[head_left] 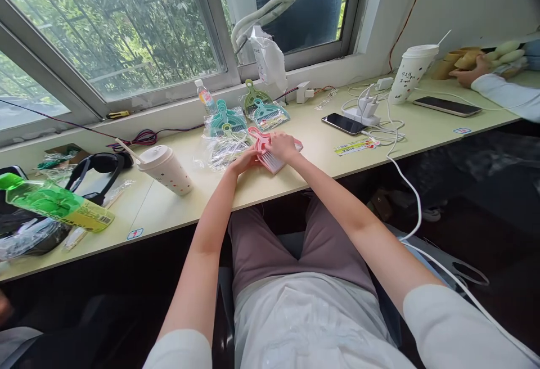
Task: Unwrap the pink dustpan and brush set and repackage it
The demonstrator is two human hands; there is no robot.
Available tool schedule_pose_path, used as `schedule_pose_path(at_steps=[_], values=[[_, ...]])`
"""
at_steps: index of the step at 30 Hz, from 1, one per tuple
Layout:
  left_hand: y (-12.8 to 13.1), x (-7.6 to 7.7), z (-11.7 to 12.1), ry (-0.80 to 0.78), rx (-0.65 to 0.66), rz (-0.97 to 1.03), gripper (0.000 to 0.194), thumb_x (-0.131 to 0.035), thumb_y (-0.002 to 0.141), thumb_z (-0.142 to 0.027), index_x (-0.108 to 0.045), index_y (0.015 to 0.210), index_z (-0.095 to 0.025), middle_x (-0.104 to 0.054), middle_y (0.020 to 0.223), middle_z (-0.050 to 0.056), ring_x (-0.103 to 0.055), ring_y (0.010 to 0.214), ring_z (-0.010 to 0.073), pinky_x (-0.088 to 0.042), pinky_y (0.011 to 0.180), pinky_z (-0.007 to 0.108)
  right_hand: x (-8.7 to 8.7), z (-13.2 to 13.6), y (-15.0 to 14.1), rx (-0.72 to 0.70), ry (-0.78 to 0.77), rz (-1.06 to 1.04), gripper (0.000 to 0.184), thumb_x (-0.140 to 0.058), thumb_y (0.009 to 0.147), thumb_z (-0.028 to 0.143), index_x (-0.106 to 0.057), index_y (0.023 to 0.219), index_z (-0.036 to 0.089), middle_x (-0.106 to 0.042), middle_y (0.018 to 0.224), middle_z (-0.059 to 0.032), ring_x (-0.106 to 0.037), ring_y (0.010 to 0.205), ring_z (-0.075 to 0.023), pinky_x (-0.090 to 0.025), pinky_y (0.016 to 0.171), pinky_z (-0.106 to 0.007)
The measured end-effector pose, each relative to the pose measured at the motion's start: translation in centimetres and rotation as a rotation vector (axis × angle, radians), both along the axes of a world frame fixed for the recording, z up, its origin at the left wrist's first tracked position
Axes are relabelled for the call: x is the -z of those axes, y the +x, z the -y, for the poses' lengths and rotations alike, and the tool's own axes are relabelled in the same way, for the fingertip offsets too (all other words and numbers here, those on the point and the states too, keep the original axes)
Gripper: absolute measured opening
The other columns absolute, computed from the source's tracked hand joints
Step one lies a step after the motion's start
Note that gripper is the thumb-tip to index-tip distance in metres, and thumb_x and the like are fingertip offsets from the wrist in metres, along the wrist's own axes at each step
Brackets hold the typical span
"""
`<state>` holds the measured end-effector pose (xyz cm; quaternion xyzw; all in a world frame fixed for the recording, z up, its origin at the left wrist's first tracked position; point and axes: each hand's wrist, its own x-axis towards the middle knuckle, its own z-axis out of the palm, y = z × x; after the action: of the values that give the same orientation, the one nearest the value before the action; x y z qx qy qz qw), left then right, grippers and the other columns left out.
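A small pink dustpan-and-brush set (274, 162) lies at the table's front edge, its handle pointing away and its pale bristles toward me. My left hand (247, 161) grips its left side with the fingers closed. From above, my right hand (282, 145) is closed over the brush, hiding part of it. Just beyond and to the left are a wrapped green set (228, 147) and teal dustpan-and-brush sets (228, 121). Another teal set (270, 115) and an olive one (255, 96) sit near the window sill.
To the left stand a paper cup (166, 169), headphones (99, 172) and a green drink bottle (59, 203). At right are a phone (343, 123), a power strip (363, 113) with white cables, and a tall cup (411, 73). A co-worker's hand (470, 73) holds something at far right.
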<state>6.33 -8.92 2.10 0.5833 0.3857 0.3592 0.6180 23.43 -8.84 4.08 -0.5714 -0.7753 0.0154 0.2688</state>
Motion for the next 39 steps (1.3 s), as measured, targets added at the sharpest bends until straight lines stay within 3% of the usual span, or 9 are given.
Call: schedule_pose_path(at_steps=[7, 10, 13, 16, 21, 25, 32, 36, 39], values=[[2.2, 0.0, 0.2, 0.200, -0.274, -0.038, 0.064, -0.054, 0.087, -0.033, -0.033, 0.148, -0.030, -0.067, 0.107, 0.003, -0.066, 0.078, 0.0164, -0.057, 0.068, 0.031, -3.4, 0.5, -1.5, 0.119, -0.019, 0.084, 0.023, -0.057, 0.095, 0.019, -0.066, 0.109, 0.002, -0.066, 0.113, -0.0261, -0.064, 0.105, -0.0333, -0.050, 0.089, -0.043], [2.8, 0.2, -0.2, 0.293, -0.384, 0.024, 0.058, -0.052, 0.093, -0.035, -0.034, 0.147, -0.030, -0.064, 0.124, 0.005, -0.068, 0.099, 0.0192, -0.057, 0.079, 0.032, -3.1, 1.3, -1.6, 0.087, 0.012, 0.107, 0.032, -0.060, 0.095, 0.032, -0.065, 0.113, 0.006, -0.066, 0.115, -0.0236, -0.064, 0.105, -0.0325, -0.050, 0.089, -0.041], [2.8, 0.6, -0.8, 0.415, -0.469, 0.062, 0.053, -0.049, 0.097, -0.035, -0.034, 0.147, -0.028, -0.055, 0.142, 0.007, -0.056, 0.127, 0.0190, -0.049, 0.099, 0.032, -2.2, 2.6, -2.1, 0.036, 0.044, 0.102, 0.033, -0.050, 0.098, 0.034, -0.063, 0.116, 0.009, -0.064, 0.119, -0.0213, -0.066, 0.100, -0.0299, -0.051, 0.085, -0.038], [2.6, 0.6, -0.6, 0.520, -0.525, 0.015, 0.049, -0.043, 0.100, -0.039, -0.034, 0.147, -0.028, -0.052, 0.146, 0.007, -0.050, 0.134, 0.0193, -0.043, 0.105, 0.031, -1.8, 3.5, -2.6, 0.056, 0.053, 0.071, 0.036, -0.044, 0.099, 0.034, -0.061, 0.119, 0.010, -0.059, 0.128, -0.0218, -0.067, 0.097, -0.0290, -0.050, 0.080, -0.037], [2.8, -0.2, 1.4, 0.624, -0.609, -0.126, 0.058, -0.044, 0.099, -0.051, -0.030, 0.150, -0.027, -0.067, 0.122, 0.010, -0.064, 0.111, 0.0252, -0.047, 0.089, 0.034, -2.5, 3.4, -2.2, 0.028, 0.166, -0.113, 0.041, -0.033, 0.103, 0.035, -0.059, 0.127, 0.014, -0.053, 0.140, -0.0192, -0.064, 0.106, -0.0292, -0.048, 0.085, -0.036], [2.9, -0.8, 2.7, 0.702, -0.632, -0.271, 0.054, -0.035, 0.102, -0.051, -0.028, 0.150, -0.027, -0.069, 0.107, 0.009, -0.066, 0.089, 0.0231, -0.046, 0.079, 0.034, -2.3, 2.5, -1.6, 0.056, 0.168, -0.286, 0.046, -0.039, 0.101, 0.047, -0.060, 0.124, 0.013, -0.060, 0.130, -0.0189, -0.063, 0.106, -0.0312, -0.047, 0.087, -0.037], [3.3, -0.6, 3.1, 0.763, -0.629, -0.272, 0.053, -0.045, 0.099, -0.051, -0.034, 0.145, -0.027, -0.071, 0.103, 0.008, -0.066, 0.082, 0.0210, -0.044, 0.070, 0.029, -1.2, 0.5, -0.7, 0.042, 0.168, -0.395, 0.037, -0.052, 0.094, 0.050, -0.065, 0.106, 0.018, -0.067, 0.117, -0.0135, -0.063, 0.100, -0.0278, -0.049, 0.087, -0.036], [3.7, -0.5, 2.7, 0.790, -0.670, -0.271, 0.054, -0.041, 0.101, -0.047, -0.032, 0.147, -0.021, -0.072, 0.086, 0.006, -0.064, 0.070, 0.0187, -0.044, 0.066, 0.029, -1.3, -0.4, 0.2, 0.040, 0.168, -0.483, 0.030, -0.061, 0.086, 0.047, -0.066, 0.093, 0.018, -0.069, 0.105, -0.0110, -0.063, 0.097, -0.0261, -0.049, 0.090, -0.039], [3.7, -0.6, 2.2, 0.787, -0.621, -0.308, 0.049, -0.037, 0.102, -0.046, -0.042, 0.145, -0.021, -0.073, 0.089, 0.006, -0.065, 0.073, 0.0183, -0.046, 0.069, 0.029, -1.4, -1.0, 1.0, 0.021, 0.155, -0.560, 0.025, -0.067, 0.080, 0.042, -0.066, 0.084, 0.018, -0.069, 0.095, -0.0084, -0.063, 0.094, -0.0247, -0.050, 0.090, -0.039]])
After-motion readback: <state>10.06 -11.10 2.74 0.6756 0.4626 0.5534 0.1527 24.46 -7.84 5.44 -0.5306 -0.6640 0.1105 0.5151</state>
